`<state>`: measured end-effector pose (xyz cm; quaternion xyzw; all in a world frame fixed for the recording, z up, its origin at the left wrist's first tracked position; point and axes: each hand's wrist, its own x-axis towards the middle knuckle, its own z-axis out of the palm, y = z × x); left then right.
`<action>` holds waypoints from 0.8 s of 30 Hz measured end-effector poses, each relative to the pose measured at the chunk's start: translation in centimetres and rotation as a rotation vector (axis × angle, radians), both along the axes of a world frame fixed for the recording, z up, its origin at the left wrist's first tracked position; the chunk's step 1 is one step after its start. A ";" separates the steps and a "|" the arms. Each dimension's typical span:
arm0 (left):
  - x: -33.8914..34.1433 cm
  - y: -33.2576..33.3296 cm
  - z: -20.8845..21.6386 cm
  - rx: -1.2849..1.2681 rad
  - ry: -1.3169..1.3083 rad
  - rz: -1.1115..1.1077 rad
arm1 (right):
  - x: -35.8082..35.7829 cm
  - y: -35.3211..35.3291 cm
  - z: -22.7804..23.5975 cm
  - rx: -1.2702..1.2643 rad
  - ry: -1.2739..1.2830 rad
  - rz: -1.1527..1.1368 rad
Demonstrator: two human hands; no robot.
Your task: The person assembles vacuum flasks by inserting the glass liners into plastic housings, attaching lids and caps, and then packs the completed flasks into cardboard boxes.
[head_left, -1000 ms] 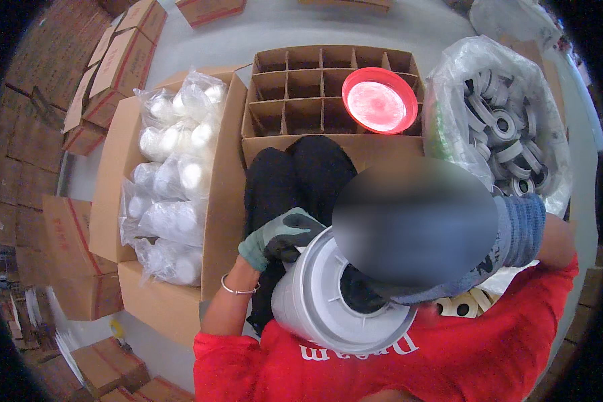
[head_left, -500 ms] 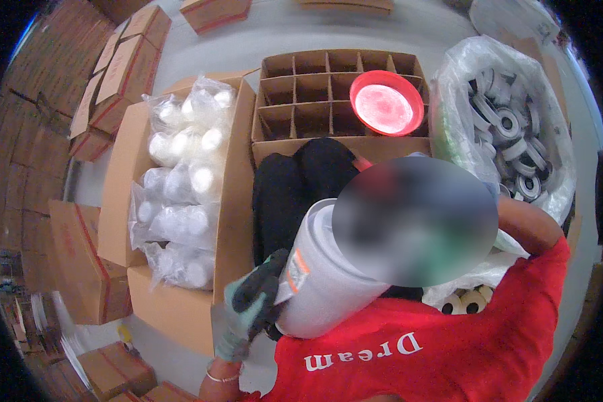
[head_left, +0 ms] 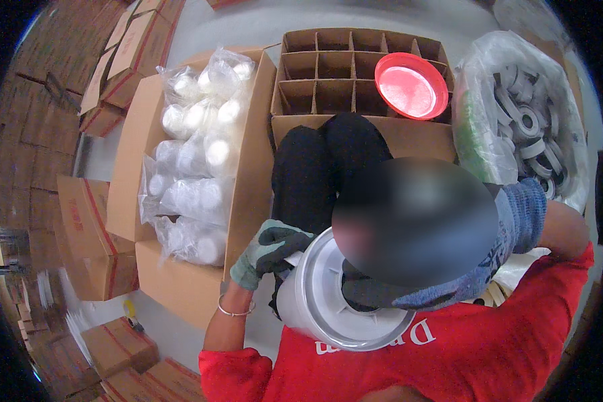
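Fingers [head_left: 289,243] at the edge and opening of a pale tub [head_left: 328,305]

Your left hand [head_left: 269,254], in a green and black glove, has its fingers bent onto the tub's left edge and is gripping it there. Your right hand [head_left: 415,295], in a blue glove with dark fingers, comes in from the other side. Its dark fingers lie at the round central opening, over the ringed face of the tub; how far they reach inside, and whether they hold anything, you cannot tell, since much of that hand is blurred out.

The tub lies between your two hands, tilted, close against your red shirt [head_left: 516,328], with its open end facing up. Its left edge is touching your left fingers, and its opening is right at your right ones. Your dark trousers [head_left: 301,167] show just beyond it.

Past your knees stands a divided carton [head_left: 422,139], with a red dish [head_left: 411,86] resting on its right part. At your left is an open carton [head_left: 254,134] of bagged white pieces [head_left: 197,161]; at your right, a clear bag [head_left: 472,134] holds pale and dark rings [head_left: 528,120]. All of these are apart from your fingers.
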<state>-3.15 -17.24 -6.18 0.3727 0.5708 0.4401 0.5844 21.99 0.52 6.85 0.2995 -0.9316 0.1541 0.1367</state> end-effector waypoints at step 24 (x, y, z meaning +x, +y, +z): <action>9.8 -6.4 6.5 -0.025 0.425 0.011 | 2.3 1.6 -10.7 -0.947 -0.861 -0.719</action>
